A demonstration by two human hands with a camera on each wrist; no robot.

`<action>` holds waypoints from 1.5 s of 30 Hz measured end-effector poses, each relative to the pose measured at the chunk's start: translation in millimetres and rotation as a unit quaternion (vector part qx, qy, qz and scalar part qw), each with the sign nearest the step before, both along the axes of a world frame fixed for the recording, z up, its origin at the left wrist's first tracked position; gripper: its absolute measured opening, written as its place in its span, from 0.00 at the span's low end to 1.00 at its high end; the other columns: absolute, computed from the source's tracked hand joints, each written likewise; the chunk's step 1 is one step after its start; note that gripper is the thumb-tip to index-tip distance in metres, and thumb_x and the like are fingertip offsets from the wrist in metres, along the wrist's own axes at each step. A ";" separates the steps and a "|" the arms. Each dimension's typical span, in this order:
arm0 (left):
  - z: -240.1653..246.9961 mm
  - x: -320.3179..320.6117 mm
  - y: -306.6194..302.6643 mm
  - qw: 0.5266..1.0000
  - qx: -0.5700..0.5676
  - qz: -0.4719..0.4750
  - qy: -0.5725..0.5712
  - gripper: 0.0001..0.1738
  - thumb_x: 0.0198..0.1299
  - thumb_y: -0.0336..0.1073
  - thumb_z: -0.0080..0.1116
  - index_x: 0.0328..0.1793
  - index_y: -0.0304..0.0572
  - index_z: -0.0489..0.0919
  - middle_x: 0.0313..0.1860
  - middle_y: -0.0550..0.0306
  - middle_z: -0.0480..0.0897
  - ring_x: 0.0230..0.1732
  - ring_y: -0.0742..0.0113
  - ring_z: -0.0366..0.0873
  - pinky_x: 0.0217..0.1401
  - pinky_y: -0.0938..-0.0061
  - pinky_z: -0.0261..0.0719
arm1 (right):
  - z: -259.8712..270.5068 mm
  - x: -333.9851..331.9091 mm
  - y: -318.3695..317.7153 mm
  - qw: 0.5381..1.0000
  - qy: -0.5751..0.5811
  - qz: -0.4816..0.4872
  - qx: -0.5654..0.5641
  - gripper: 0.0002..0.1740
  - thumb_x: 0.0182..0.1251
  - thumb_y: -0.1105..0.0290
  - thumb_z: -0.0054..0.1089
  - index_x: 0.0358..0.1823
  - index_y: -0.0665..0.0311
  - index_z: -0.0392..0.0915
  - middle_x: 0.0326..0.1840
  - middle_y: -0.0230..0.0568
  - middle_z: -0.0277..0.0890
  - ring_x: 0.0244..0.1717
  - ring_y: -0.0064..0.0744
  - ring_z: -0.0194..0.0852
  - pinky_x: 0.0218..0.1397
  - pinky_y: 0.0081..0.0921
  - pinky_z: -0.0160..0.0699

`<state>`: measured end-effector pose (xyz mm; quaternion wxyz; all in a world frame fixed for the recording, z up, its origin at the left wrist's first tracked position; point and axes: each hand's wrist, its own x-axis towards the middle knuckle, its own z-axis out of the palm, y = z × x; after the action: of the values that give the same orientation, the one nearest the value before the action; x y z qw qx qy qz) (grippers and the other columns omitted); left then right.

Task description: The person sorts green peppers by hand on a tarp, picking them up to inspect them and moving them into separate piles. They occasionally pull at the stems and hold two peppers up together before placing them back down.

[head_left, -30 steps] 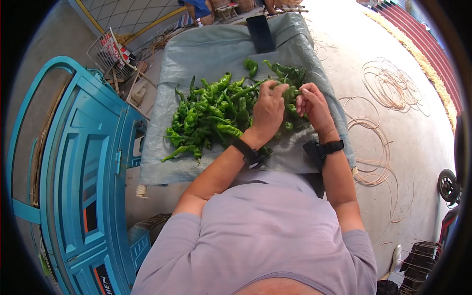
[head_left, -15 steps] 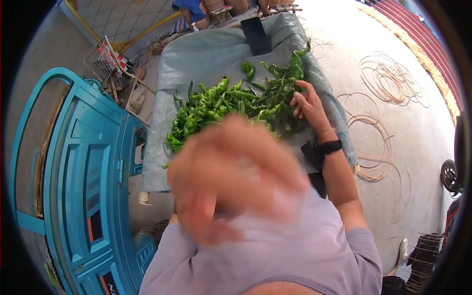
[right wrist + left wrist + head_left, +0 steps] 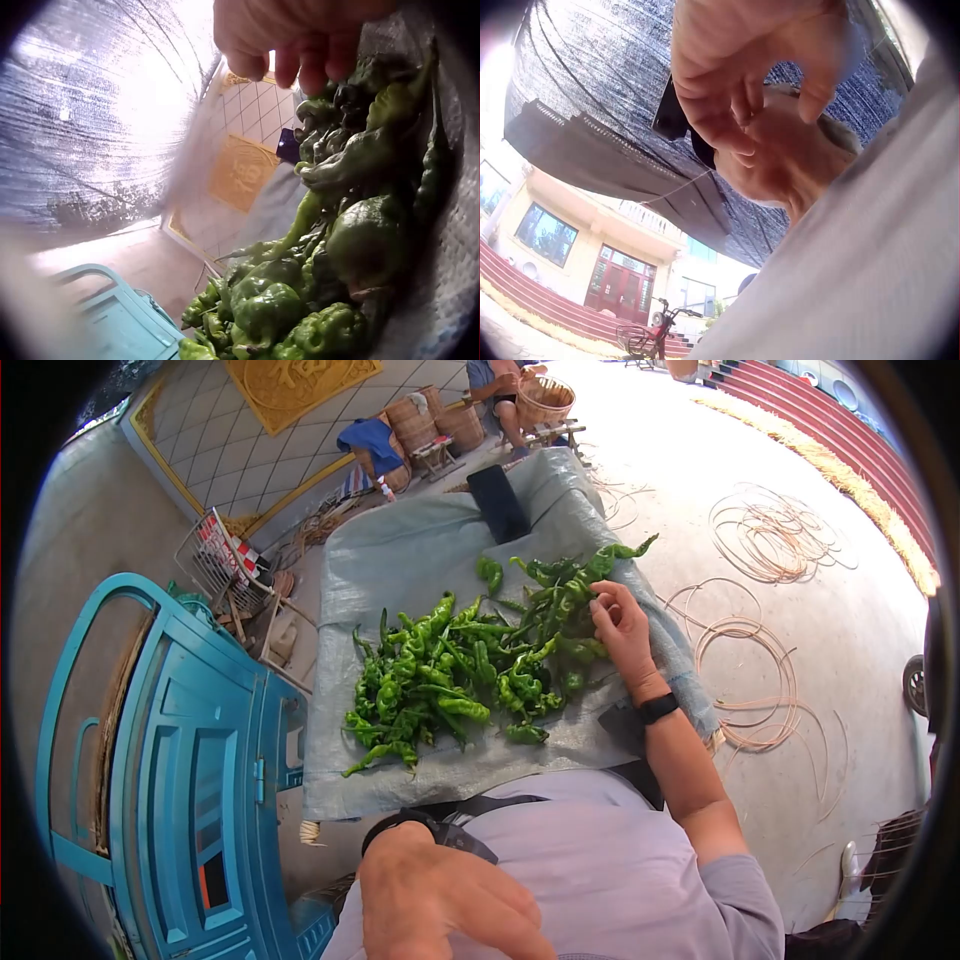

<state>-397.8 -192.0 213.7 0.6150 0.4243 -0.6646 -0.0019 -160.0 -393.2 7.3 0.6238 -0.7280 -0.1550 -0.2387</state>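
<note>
A heap of green peppers (image 3: 425, 670) lies on a grey-green plastic sheet (image 3: 365, 570) over a table. My right hand (image 3: 622, 632) is at the heap's right edge, fingers loosely bent beside the peppers; in the right wrist view the fingertips (image 3: 313, 75) hang over them with nothing seen between. My left hand (image 3: 440, 890) is raised in front of my chest, off the table. In the left wrist view that hand (image 3: 757, 60) has loosely bent fingers close to my chin and neck, and no object shows in it.
A dark phone (image 3: 498, 503) lies at the sheet's far edge. To the left stands a blue metal vehicle panel (image 3: 190, 760). Coils of thin cane (image 3: 760, 660) lie on the floor at right. Beyond the table, a seated person is by a wicker basket (image 3: 545, 402).
My left hand has left the peppers and come up toward my chest and chin. My right hand stays at the right of the heap. The head view has tilted upward.
</note>
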 end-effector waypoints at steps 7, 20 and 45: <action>-16.6 -1.1 3.9 1.000 0.018 -0.023 0.005 0.14 0.66 0.36 0.56 0.56 0.47 0.76 0.59 0.49 0.75 0.33 0.48 0.81 0.31 0.66 0.79 | 6.6 -0.1 12.3 0.933 -0.200 -0.105 -0.280 0.25 0.57 0.70 0.67 0.59 0.52 0.78 0.54 0.37 0.73 0.51 0.41 0.73 0.54 0.37 0.74; -26.3 7.0 19.8 0.989 0.088 -0.095 0.066 0.12 0.67 0.35 0.50 0.46 0.32 0.78 0.44 0.29 0.81 0.32 0.45 0.81 0.33 0.62 0.81 | -2.4 1.6 13.8 0.936 -0.084 -0.168 -0.298 0.18 0.59 0.61 0.67 0.51 0.51 0.78 0.42 0.35 0.72 0.48 0.40 0.72 0.52 0.37 0.68; 2.1 86.6 -0.7 0.832 0.259 0.491 0.003 0.14 0.63 0.38 0.58 0.51 0.38 0.80 0.41 0.56 0.86 0.36 0.66 0.82 0.42 0.70 0.78 | -7.9 6.1 10.7 0.925 -0.108 -0.127 -0.342 0.19 0.52 0.63 0.71 0.47 0.49 0.78 0.41 0.35 0.75 0.49 0.40 0.70 0.55 0.37 0.67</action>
<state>-311.2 -192.6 215.8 0.4047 0.8382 -0.3428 0.1272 -153.8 -382.6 -0.6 0.2812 -0.8804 -0.2000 -0.3254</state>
